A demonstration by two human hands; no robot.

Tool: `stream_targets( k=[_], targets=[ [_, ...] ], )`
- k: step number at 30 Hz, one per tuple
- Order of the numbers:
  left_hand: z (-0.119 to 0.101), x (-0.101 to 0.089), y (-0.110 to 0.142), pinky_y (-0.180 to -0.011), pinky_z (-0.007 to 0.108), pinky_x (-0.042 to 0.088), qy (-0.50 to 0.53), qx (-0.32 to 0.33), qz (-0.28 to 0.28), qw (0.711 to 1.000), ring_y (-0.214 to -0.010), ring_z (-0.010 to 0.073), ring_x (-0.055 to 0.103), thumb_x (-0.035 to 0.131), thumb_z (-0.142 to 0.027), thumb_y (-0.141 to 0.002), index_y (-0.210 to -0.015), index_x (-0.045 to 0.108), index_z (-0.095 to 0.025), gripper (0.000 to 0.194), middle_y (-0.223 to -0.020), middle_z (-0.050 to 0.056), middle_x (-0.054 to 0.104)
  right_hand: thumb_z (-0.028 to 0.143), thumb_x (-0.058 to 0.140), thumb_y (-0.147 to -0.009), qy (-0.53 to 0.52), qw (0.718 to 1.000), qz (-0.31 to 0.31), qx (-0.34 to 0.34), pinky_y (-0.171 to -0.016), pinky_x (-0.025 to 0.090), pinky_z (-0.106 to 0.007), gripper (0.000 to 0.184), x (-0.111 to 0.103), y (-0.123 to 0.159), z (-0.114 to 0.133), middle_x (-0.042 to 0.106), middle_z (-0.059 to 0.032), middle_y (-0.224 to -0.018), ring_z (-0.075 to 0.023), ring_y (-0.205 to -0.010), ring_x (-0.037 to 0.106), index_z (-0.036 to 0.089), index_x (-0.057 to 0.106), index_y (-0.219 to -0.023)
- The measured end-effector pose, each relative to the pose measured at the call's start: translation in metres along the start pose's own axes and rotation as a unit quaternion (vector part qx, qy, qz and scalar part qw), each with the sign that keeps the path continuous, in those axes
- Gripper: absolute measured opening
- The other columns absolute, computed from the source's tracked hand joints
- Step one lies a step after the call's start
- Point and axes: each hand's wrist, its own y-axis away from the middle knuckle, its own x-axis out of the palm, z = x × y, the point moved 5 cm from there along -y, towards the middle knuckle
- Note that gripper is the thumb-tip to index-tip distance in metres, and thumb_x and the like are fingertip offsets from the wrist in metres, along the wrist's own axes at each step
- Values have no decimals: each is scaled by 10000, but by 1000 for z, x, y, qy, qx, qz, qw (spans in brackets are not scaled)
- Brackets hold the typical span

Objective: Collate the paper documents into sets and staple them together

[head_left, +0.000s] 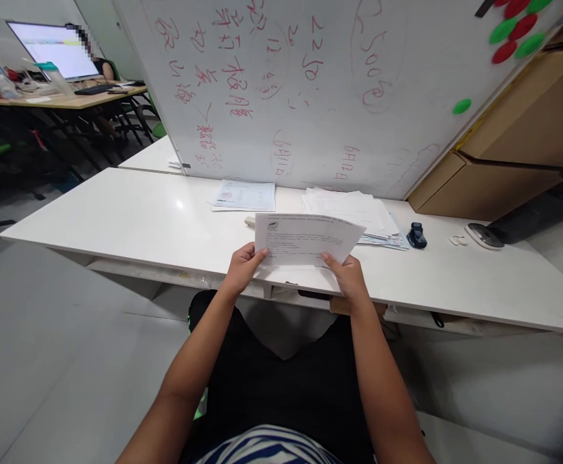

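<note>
A printed sheet of paper [305, 240] is held up over the front of the white desk [131, 212], tilted towards me. My left hand [244, 267] pinches its lower left corner, thumb on the printed face. At the lower right edge my right hand [349, 276] grips it the same way. Whether it is one sheet or several together, I cannot tell. Behind it lie a pile of white papers [349, 205] on the right and a smaller stack of bluish printed sheets [245, 195] on the left. A pale object [249, 222] is partly hidden behind the sheet.
A whiteboard [320, 129] with red writing and magnets stands along the desk's back. To the right are a dark blue stapler [417, 235], small white pieces [458, 240], a computer mouse [484, 236] and cardboard boxes [527, 116]. People sit at another desk [83, 100] on the far left.
</note>
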Motion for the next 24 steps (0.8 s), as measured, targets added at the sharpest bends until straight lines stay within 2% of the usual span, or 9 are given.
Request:
stream_targets(
  k=[4, 8, 10, 13, 15, 18, 20, 22, 24],
  targets=[
    [-25, -41, -33, -742, 304, 565, 78, 22, -140, 987, -889, 191, 670, 765, -411, -693, -978, 642, -192, 380, -1002, 56, 719, 451, 741, -732, -55, 997, 28, -35, -921, 510, -430, 388, 4, -2, 4, 742, -50, -889, -212, -889, 691, 207, 691, -1030],
    [-63, -92, -101, -687, 270, 572, 52, 47, -167, 983, -891, 179, 658, 758, -329, -678, -942, 613, -204, 326, -989, 44, 701, 468, 697, -773, -1, 999, 28, -34, -931, 497, -428, 374, 5, -2, 5, 733, -52, -900, -204, -905, 681, 222, 685, -1054],
    [-70, -113, -137, -689, 274, 571, 7, 19, -163, 986, -857, 164, 649, 739, -248, -671, -905, 606, -191, 275, -914, 30, 688, 484, 676, -786, 24, 999, 37, -28, -926, 494, -424, 373, 7, -1, 5, 730, -54, -895, -204, -899, 679, 220, 687, -1049],
    [-60, -139, -172, -637, 302, 564, -111, -72, -227, 965, -722, 157, 620, 693, -114, -618, -762, 594, -143, 177, -728, 20, 628, 504, 654, -793, 37, 998, 43, -26, -901, 498, -411, 371, 10, -3, 6, 726, -53, -863, -201, -860, 680, 210, 689, -1017],
    [-52, -148, -187, -610, 337, 552, -215, -101, -248, 939, -669, 181, 602, 673, -95, -592, -686, 583, -133, 135, -625, 13, 574, 513, 646, -791, 41, 998, 38, -23, -878, 504, -398, 371, 13, -5, 6, 724, -52, -841, -199, -836, 679, 202, 689, -989],
    [-43, -151, -202, -681, 401, 533, -394, -97, -229, 885, -734, 244, 615, 675, -146, -604, -643, 575, -150, 107, -596, 21, 567, 510, 640, -784, 24, 999, 22, -22, -839, 519, -373, 364, 16, -9, 8, 718, -46, -802, -190, -797, 676, 190, 686, -953],
    [-39, -150, -209, -790, 434, 510, -502, -77, -223, 832, -856, 273, 622, 666, -187, -649, -695, 582, -158, 101, -708, 46, 637, 493, 639, -781, 6, 1000, 16, -26, -815, 528, -355, 344, 18, -10, 10, 712, -42, -779, -183, -780, 670, 186, 685, -927],
    [-34, -146, -215, -878, 472, 475, -525, -77, -219, 819, -976, 300, 605, 644, -181, -690, -798, 599, -142, 124, -898, 83, 683, 474, 632, -785, 0, 1000, 16, -27, -795, 532, -342, 317, 19, -11, 11, 708, -39, -765, -178, -772, 666, 187, 686, -907],
    [-32, -139, -217, -929, 489, 448, -527, -80, -231, 814, -1068, 311, 573, 629, -191, -740, -1007, 590, -112, 281, -1098, 118, 662, 457, 620, -795, 4, 1000, 16, -25, -789, 533, -335, 297, 19, -12, 11, 708, -39, -765, -176, -773, 663, 189, 687, -903]
  ],
)
